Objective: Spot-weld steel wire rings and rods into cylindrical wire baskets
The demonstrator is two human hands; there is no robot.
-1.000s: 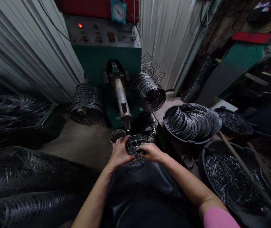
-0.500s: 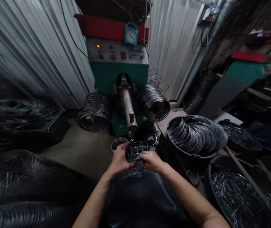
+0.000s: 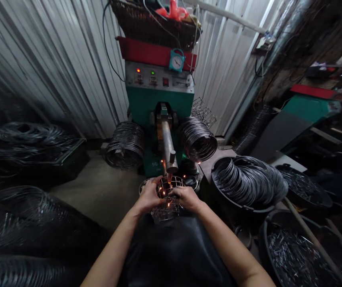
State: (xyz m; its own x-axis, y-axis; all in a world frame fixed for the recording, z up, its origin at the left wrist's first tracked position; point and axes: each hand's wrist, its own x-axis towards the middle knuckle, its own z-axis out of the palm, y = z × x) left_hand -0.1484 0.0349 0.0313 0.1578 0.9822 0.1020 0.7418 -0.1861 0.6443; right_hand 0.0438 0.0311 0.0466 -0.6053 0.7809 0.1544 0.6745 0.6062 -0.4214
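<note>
A small round wire basket (image 3: 167, 199) sits between my two hands, just under the tip of the machine's metal arm (image 3: 168, 145). My left hand (image 3: 148, 195) grips its left rim with the fingers curled round the wire. My right hand (image 3: 187, 198) closes on its right rim. Orange sparks fly at the basket's top where the arm's tip meets the wire. The arm sticks out from a green machine (image 3: 160, 99) with a grey control panel and lit lamps. A dark apron covers my lap below the basket.
Wire coils (image 3: 125, 144) hang left and right of the arm (image 3: 197, 138). A black tub of wire rings (image 3: 248, 185) stands at my right, with tubs of short wire pieces (image 3: 299, 255) beyond. Bundled wire hoops (image 3: 24, 223) lie at the left. Corrugated walls close in behind.
My head has tilted up, so more of the machine shows. The basket has been pressed up to the arm's tip and sparks now fly; a green lamp is lit.
</note>
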